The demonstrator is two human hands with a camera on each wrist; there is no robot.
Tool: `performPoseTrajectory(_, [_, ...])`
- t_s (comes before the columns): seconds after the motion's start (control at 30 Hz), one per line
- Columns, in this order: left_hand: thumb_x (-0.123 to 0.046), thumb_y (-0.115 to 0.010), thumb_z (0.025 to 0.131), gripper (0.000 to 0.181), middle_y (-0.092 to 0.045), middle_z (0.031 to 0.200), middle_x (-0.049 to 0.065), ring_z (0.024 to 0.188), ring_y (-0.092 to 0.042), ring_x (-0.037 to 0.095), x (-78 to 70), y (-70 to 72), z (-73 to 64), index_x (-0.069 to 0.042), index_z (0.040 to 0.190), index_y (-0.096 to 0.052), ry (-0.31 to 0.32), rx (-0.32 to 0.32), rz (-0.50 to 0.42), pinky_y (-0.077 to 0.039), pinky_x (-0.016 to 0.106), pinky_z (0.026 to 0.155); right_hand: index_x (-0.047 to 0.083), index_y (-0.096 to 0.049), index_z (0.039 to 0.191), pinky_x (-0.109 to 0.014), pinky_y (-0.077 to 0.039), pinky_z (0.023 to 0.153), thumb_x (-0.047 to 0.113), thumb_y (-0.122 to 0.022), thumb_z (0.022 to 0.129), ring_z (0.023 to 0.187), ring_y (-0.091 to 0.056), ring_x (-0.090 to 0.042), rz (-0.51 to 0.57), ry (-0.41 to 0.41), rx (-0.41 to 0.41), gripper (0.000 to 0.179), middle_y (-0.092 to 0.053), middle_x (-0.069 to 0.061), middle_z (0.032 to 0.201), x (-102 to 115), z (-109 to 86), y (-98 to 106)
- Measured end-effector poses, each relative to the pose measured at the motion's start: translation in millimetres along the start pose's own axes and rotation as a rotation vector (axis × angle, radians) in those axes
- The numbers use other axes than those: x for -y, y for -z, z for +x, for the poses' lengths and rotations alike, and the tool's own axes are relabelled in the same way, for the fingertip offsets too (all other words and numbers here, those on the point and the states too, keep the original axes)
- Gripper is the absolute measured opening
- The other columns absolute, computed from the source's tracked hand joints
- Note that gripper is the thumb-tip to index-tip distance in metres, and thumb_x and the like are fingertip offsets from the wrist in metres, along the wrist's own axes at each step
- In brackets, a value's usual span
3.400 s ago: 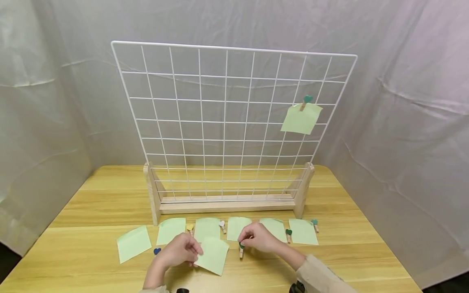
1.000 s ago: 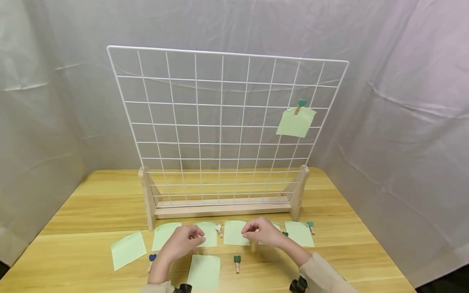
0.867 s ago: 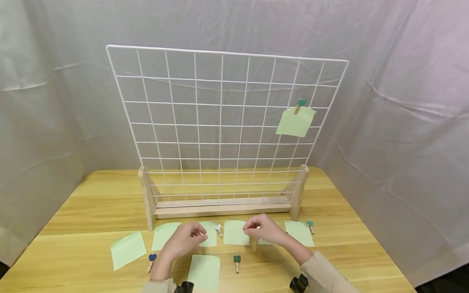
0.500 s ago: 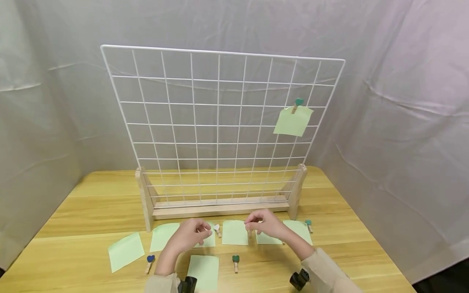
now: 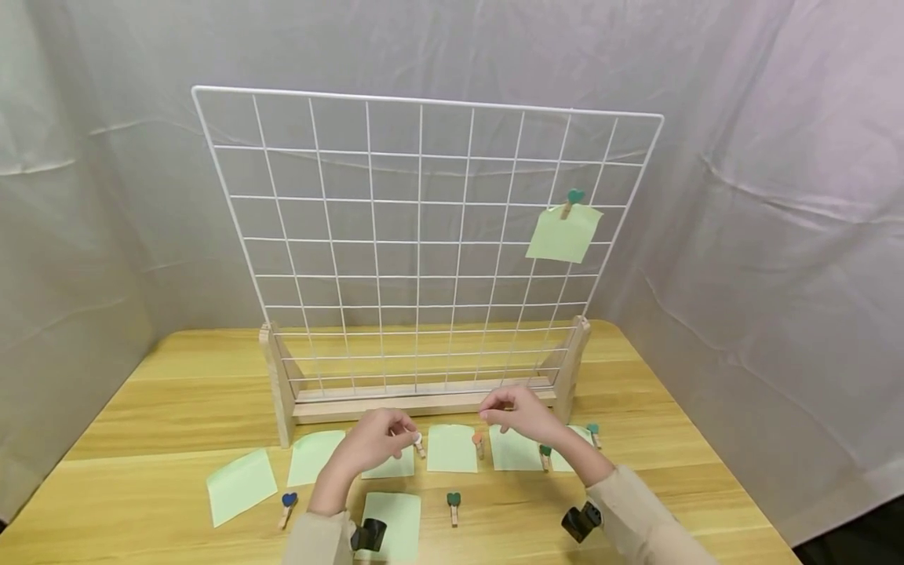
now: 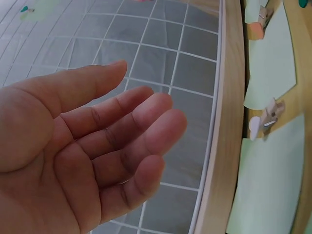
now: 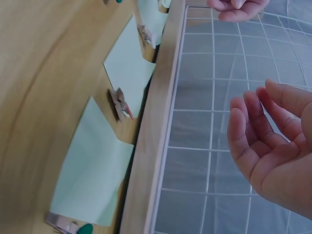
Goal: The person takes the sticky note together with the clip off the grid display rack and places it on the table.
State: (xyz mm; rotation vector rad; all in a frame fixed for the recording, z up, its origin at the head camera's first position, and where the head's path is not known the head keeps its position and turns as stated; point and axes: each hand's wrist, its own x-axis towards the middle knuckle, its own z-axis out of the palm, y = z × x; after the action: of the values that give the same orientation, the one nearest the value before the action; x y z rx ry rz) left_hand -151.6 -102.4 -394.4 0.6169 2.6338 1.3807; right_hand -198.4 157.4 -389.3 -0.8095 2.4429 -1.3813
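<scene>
My left hand (image 5: 377,441) hovers over the row of pale green paper notes, nearest the clothespin with a white heart (image 5: 418,441). Its fingers bend loosely and hold nothing in the left wrist view. The right hand (image 5: 524,412) is raised above the notes near the stand's base, also holding nothing, fingers loosely curved. Below it lie a clothespin with an orange heart (image 5: 478,441) and a note (image 5: 514,450). In front, a green note (image 5: 401,510) lies partly behind the left wrist camera, beside a clothespin with a dark green heart (image 5: 453,501).
A white wire grid (image 5: 420,201) leans back in a wooden stand (image 5: 395,410). High on its right, a teal heart clothespin (image 5: 575,196) clips a note (image 5: 563,235). Another note (image 5: 242,486) and a blue heart clothespin (image 5: 288,502) lie at left.
At first the left hand held a note and the right pinched the dark green heart clothespin; both now lie on the table. Lately both empty hands have moved forward, towards the stand.
</scene>
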Motion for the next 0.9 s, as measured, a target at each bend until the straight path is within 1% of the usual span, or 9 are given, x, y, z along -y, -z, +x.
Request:
performPoseTrajectory(0.1, [-0.012, -0.056, 0.087, 0.017, -0.058, 0.072, 0.002, 0.057, -0.057, 0.024, -3.6, 0.6, 3.4, 0.004, 0.091, -0.061, -0.014, 0.004, 0.011, -0.043, 0.028, 0.052, -0.001, -0.063, 0.092, -0.031, -0.049, 0.056, 0.007, -0.056, 0.087, 0.074, -0.055, -0.024, 0.007, -0.004, -0.01, 0.012, -0.059, -0.01, 0.083, 1, 1.4, 3])
performPoseTrajectory(0.17, [-0.01, -0.055, 0.088, 0.016, -0.058, 0.073, 0.003, 0.057, -0.057, 0.023, -6.0, 1.3, 5.8, 0.004, 0.091, -0.06, -0.024, 0.008, 0.018, -0.044, 0.027, 0.053, -0.002, -0.063, 0.092, -0.032, -0.049, 0.055, 0.007, -0.056, 0.087, 0.072, -0.055, -0.022, 0.005, -0.003, -0.018, 0.012, -0.059, -0.012, 0.084, 2, 2.6, 6])
performPoseTrajectory(0.3, [-0.009, -0.055, 0.087, 0.013, -0.058, 0.073, 0.002, 0.057, -0.057, 0.02, -10.0, 3.2, 11.0, 0.002, 0.09, -0.061, -0.046, 0.011, 0.031, -0.044, 0.026, 0.052, -0.003, -0.063, 0.093, -0.031, -0.049, 0.055, 0.009, -0.057, 0.087, 0.068, -0.053, -0.017, -0.008, -0.001, -0.028, 0.015, -0.06, -0.01, 0.083, 7, 4.2, 12])
performPoseTrajectory(0.37, [-0.008, -0.056, 0.087, 0.012, -0.058, 0.073, 0.003, 0.055, -0.056, 0.018, -11.2, 4.1, 13.7, 0.002, 0.089, -0.061, -0.066, 0.008, 0.043, -0.044, 0.025, 0.051, -0.003, -0.063, 0.093, -0.028, -0.048, 0.055, 0.011, -0.057, 0.087, 0.068, -0.053, -0.018, -0.011, 0.008, -0.029, 0.016, -0.06, -0.009, 0.083, 11, 4.2, 16])
performPoseTrajectory(0.43, [-0.008, -0.056, 0.087, 0.011, -0.059, 0.071, 0.003, 0.054, -0.055, 0.016, -13.0, 5.1, 16.1, 0.001, 0.088, -0.062, -0.082, 0.006, 0.051, -0.044, 0.024, 0.05, -0.004, -0.062, 0.094, -0.029, -0.049, 0.056, 0.012, -0.057, 0.088, 0.069, -0.053, -0.023, -0.01, 0.025, -0.029, 0.018, -0.059, -0.009, 0.084, 13, 4.4, 20])
performPoseTrajectory(0.53, [-0.007, -0.056, 0.087, 0.01, -0.059, 0.07, 0.003, 0.054, -0.055, 0.014, -15.5, 6.0, 19.5, 0.001, 0.087, -0.062, -0.102, 0.008, 0.06, -0.044, 0.024, 0.05, -0.002, -0.063, 0.094, -0.03, -0.049, 0.058, 0.013, -0.056, 0.088, 0.071, -0.054, -0.024, -0.011, 0.037, -0.038, 0.018, -0.059, -0.01, 0.084, 15, 5.5, 26])
performPoseTrajectory(0.67, [-0.009, -0.055, 0.087, 0.012, -0.059, 0.072, 0.002, 0.057, -0.056, 0.015, -21.5, 8.0, 23.4, 0.001, 0.09, -0.062, -0.093, 0.012, 0.072, -0.045, 0.025, 0.052, -0.002, -0.062, 0.092, -0.032, -0.049, 0.059, 0.012, -0.056, 0.088, 0.071, -0.053, -0.019, -0.003, 0.042, -0.06, 0.016, -0.058, -0.015, 0.085, 19, 7.4, 34])
performPoseTrajectory(0.8, [-0.011, -0.056, 0.087, 0.016, -0.058, 0.075, 0.002, 0.061, -0.055, 0.014, -28.5, 10.3, 26.9, 0.002, 0.093, -0.062, -0.082, 0.007, 0.105, -0.045, 0.025, 0.055, -0.005, -0.061, 0.092, -0.037, -0.05, 0.06, 0.009, -0.055, 0.088, 0.072, -0.053, -0.017, 0.01, 0.061, -0.074, 0.016, -0.058, -0.014, 0.086, 24, 8.6, 40])
performPoseTrajectory(0.9, [-0.011, -0.056, 0.087, 0.016, -0.058, 0.076, 0.001, 0.064, -0.053, 0.013, -32.8, 11.2, 30.0, 0.002, 0.093, -0.063, -0.089, 0.006, 0.133, -0.044, 0.025, 0.055, -0.005, -0.061, 0.093, -0.039, -0.05, 0.061, 0.008, -0.056, 0.088, 0.072, -0.054, -0.016, -0.004, 0.075, -0.085, 0.016, -0.059, -0.013, 0.086, 27, 10.5, 44])
